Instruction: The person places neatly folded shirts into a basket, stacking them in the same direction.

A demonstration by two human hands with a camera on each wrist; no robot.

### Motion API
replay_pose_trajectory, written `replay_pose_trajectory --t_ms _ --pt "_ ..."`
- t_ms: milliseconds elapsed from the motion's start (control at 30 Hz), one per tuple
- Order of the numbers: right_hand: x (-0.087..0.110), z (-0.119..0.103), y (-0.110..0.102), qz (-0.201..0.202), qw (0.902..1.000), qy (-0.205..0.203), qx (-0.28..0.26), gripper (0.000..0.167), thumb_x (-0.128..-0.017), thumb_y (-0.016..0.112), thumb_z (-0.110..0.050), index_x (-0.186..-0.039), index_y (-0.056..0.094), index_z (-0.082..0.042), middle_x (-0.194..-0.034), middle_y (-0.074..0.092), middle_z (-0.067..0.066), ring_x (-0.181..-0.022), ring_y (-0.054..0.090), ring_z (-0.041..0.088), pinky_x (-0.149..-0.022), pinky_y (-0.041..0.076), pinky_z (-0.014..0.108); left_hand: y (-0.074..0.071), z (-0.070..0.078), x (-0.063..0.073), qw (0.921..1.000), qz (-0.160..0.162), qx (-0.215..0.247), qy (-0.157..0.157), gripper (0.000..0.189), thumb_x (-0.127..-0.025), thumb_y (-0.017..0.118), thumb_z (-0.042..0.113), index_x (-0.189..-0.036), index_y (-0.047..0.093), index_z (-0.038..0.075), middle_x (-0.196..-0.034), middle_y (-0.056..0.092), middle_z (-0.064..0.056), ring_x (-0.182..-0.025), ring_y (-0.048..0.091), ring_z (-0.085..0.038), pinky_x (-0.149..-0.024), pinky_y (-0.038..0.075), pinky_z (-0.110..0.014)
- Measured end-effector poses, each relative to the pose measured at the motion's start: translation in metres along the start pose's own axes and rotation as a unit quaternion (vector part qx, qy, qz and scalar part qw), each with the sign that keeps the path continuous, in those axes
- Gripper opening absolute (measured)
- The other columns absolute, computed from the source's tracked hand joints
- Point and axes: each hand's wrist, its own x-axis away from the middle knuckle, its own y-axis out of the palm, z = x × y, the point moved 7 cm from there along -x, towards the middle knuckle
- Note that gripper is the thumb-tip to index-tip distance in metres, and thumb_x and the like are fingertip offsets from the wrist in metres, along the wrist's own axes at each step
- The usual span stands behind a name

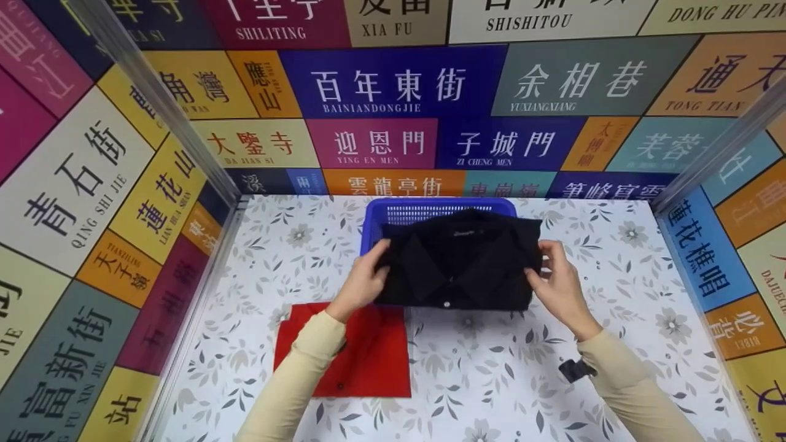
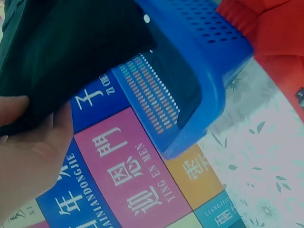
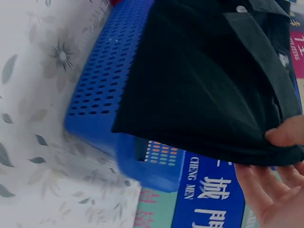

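Note:
A folded black collared shirt [image 1: 460, 264] with a white button hangs between both hands, above a blue plastic basket [image 1: 366, 227]. My left hand [image 1: 363, 276] pinches its left edge, the thumb on the near face. At the opposite edge, my right hand [image 1: 557, 285] grips the cloth between thumb and fingers. In the right wrist view the shirt [image 3: 199, 90] covers much of the basket [image 3: 102, 71]. The left wrist view shows dark cloth inside the basket [image 2: 213, 95], below the held shirt [image 2: 80, 47].
A folded red shirt [image 1: 368, 356] lies on the floral-patterned table [image 1: 491, 380], left of and nearer than the basket. Walls [image 1: 393, 80] printed with coloured name blocks enclose the back and both sides. A dark band [image 1: 577, 370] sits at the right wrist.

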Motion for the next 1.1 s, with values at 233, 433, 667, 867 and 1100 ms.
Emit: replay_pose_trajectory --t_ms 233,433,667,867,1100 --pt "-0.018 -0.004 0.012 0.014 0.9997 0.002 0.018 0.040 -0.080 0.064 0.009 -0.117 0.050 0.003 -0.108 0.063 0.019 -0.086 0.064 0.030 -0.072 0.052 0.027 -0.008 -0.023 -0.011 0.9987 0.041 -0.012 -0.028 0.047 -0.082 0.053 -0.017 -0.129 0.048 -0.016 -0.123 0.056 -0.032 -0.118 0.052 -0.042 -0.104 0.038 -0.044" --pt "-0.026 0.004 0.025 -0.015 0.9965 0.002 0.082 0.040 -0.080 0.068 0.004 -0.115 0.051 -0.002 -0.105 0.064 0.018 -0.089 0.064 0.035 -0.072 0.051 0.048 -0.005 -0.051 -0.018 0.9977 0.024 -0.008 -0.062 0.049 -0.080 0.054 -0.017 -0.128 0.051 -0.013 -0.123 0.057 -0.030 -0.116 0.053 -0.041 -0.103 0.038 -0.044" --pt "-0.027 0.020 0.042 -0.063 0.9873 0.005 0.146 0.038 -0.079 0.069 0.000 -0.114 0.052 -0.004 -0.102 0.064 0.020 -0.080 0.060 0.036 -0.062 0.045 0.054 0.005 -0.076 -0.020 0.9932 -0.015 -0.028 -0.112 0.036 -0.077 0.058 -0.014 -0.113 0.058 -0.007 -0.107 0.064 -0.023 -0.101 0.060 -0.036 -0.091 0.047 -0.046" --pt "-0.025 0.031 0.050 -0.074 0.9840 0.005 0.162 0.037 -0.080 0.068 -0.002 -0.114 0.052 -0.004 -0.093 0.064 0.022 -0.077 0.059 0.040 -0.062 0.045 0.057 0.010 -0.082 -0.021 0.9879 -0.013 -0.069 -0.138 0.029 -0.076 0.060 -0.012 -0.104 0.059 -0.004 -0.096 0.066 -0.020 -0.088 0.061 -0.034 -0.081 0.049 -0.047" --pt "-0.027 0.037 0.052 -0.089 0.9812 0.022 0.170 0.036 -0.083 0.066 -0.004 -0.116 0.051 -0.004 -0.095 0.064 0.021 -0.077 0.059 0.039 -0.062 0.046 0.056 0.012 -0.082 -0.025 0.9855 -0.007 -0.103 -0.134 0.021 -0.074 0.061 -0.010 -0.092 0.057 -0.001 -0.084 0.064 -0.016 -0.076 0.059 -0.034 -0.072 0.050 -0.048"
